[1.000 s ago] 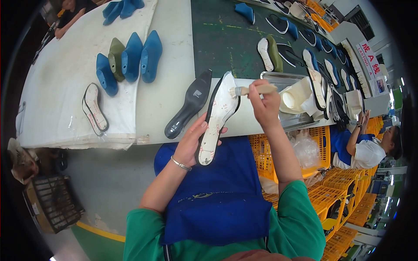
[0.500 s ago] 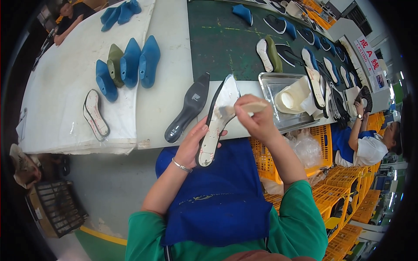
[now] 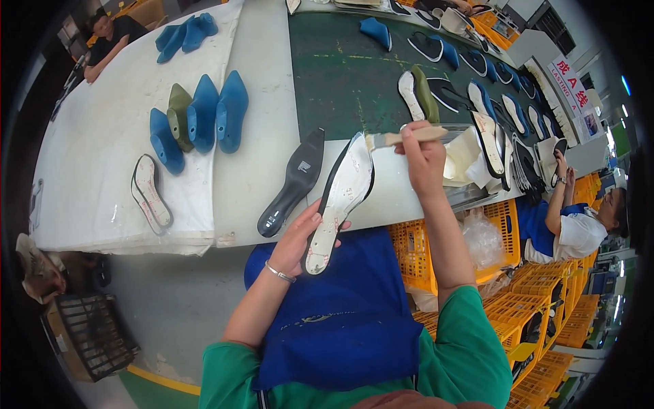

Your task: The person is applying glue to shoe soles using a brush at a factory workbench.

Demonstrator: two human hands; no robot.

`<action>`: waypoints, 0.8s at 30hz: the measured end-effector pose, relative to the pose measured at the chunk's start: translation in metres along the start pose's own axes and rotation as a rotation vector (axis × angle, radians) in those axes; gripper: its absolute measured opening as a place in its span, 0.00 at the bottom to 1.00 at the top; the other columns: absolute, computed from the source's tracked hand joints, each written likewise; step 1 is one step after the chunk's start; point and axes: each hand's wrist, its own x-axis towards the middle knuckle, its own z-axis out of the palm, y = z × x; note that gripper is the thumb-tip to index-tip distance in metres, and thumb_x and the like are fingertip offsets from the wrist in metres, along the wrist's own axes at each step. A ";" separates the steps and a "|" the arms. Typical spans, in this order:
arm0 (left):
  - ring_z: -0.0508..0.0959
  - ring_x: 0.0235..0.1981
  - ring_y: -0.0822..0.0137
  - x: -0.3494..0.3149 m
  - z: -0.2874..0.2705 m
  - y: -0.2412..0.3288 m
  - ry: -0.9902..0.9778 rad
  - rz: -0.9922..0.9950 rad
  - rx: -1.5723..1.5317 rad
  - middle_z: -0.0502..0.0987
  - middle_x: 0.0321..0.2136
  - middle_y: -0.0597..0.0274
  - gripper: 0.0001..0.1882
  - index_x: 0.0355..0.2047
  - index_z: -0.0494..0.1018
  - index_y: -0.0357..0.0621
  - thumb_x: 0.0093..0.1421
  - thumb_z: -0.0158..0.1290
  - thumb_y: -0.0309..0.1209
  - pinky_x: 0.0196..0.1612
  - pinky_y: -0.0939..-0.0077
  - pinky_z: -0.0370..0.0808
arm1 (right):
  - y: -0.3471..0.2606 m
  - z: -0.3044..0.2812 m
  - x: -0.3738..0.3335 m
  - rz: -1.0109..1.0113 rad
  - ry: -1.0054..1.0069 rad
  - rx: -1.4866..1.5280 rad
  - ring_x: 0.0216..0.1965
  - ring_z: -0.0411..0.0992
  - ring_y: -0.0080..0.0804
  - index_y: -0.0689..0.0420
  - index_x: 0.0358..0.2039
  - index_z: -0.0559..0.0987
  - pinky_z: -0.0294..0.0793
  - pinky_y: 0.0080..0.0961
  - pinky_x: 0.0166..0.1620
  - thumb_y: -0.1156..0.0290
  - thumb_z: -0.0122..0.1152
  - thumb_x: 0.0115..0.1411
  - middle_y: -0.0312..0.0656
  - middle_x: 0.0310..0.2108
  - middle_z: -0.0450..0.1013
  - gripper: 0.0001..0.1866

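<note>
My left hand (image 3: 300, 240) is closed round the heel half of a white insole (image 3: 342, 201) with a dark edge, held tilted over the table's front edge. Its pointed toe faces away from me. In my right hand (image 3: 426, 162) is the wooden handle of a flat paintbrush (image 3: 409, 136), its bristles at the right edge of the insole's toe. Just left of the insole lies a black shoe sole (image 3: 293, 184). Behind my right hand, a metal tray (image 3: 470, 200) holds a pale tub (image 3: 461, 160), partly hidden by my hand and wrist.
Blue and green shoe lasts (image 3: 202, 112) stand on the white table at left, near another insole (image 3: 150, 194). Lasts and insoles line the green board (image 3: 340, 75) at right. Yellow crates (image 3: 412, 255) stand below the right edge. One person sits far left; another works at right.
My right hand and the brush have moved from the insole's middle up and right to its toe. The view has shifted slightly.
</note>
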 end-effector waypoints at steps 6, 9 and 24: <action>0.76 0.53 0.58 -0.001 0.000 0.002 -0.050 -0.029 0.052 0.70 0.56 0.47 0.28 0.69 0.50 0.36 0.71 0.38 0.31 0.45 0.70 0.81 | 0.004 0.010 0.014 0.100 -0.123 0.105 0.25 0.72 0.17 0.61 0.33 0.76 0.69 0.17 0.29 0.68 0.56 0.66 0.35 0.24 0.74 0.09; 0.76 0.54 0.55 0.000 0.000 0.000 -0.055 -0.017 -0.001 0.69 0.57 0.46 0.28 0.69 0.50 0.37 0.71 0.38 0.31 0.45 0.69 0.81 | 0.042 -0.003 0.031 0.133 -0.008 -0.024 0.27 0.72 0.17 0.61 0.35 0.75 0.71 0.16 0.32 0.68 0.55 0.67 0.34 0.27 0.73 0.09; 0.69 0.60 0.57 0.020 -0.026 -0.003 0.038 0.170 -0.247 0.66 0.61 0.49 0.25 0.67 0.53 0.43 0.72 0.37 0.33 0.61 0.58 0.70 | -0.002 0.030 -0.075 0.531 -0.583 0.288 0.24 0.67 0.18 0.59 0.41 0.76 0.66 0.15 0.29 0.66 0.56 0.65 0.33 0.27 0.72 0.11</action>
